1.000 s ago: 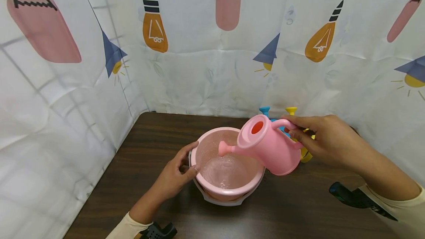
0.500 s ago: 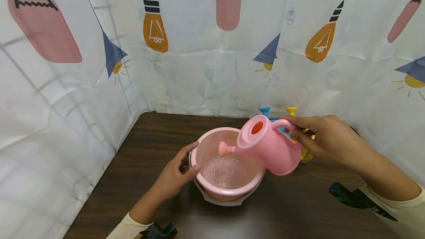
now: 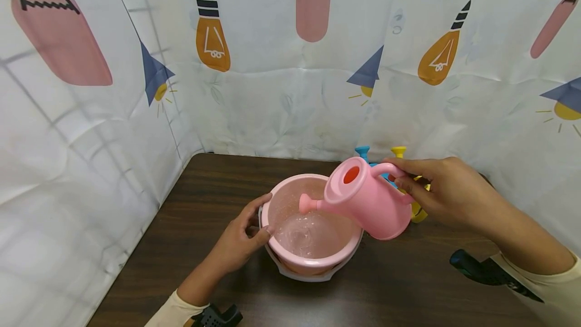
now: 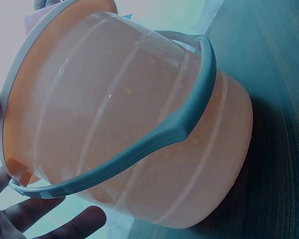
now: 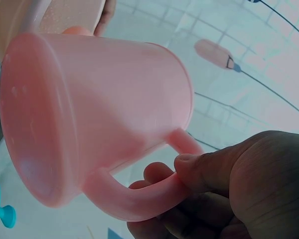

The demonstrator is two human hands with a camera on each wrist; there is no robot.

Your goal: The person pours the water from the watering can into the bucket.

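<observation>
A pink bucket (image 3: 313, 262) stands upright on the dark wooden table, with water rippling at its bottom. My left hand (image 3: 240, 236) holds the bucket's left rim, thumb toward the front and fingers farther back. In the left wrist view the bucket's grey carrying handle (image 4: 177, 124) hangs down along its side. My right hand (image 3: 438, 183) grips the handle of a pink watering can (image 3: 374, 208), seen closely in the right wrist view. The can is tilted left, its spout (image 3: 308, 204) over the bucket's opening. Any stream from the spout is too faint to tell.
Behind the pink can stand a blue watering can (image 3: 361, 151) and a yellow one (image 3: 398, 151), both partly hidden. A white patterned curtain (image 3: 272, 115) hangs along the table's back and left edges.
Ripples in the bucket's water have shifted. Both hands, the watering can and the bucket hold nearly the same places.
</observation>
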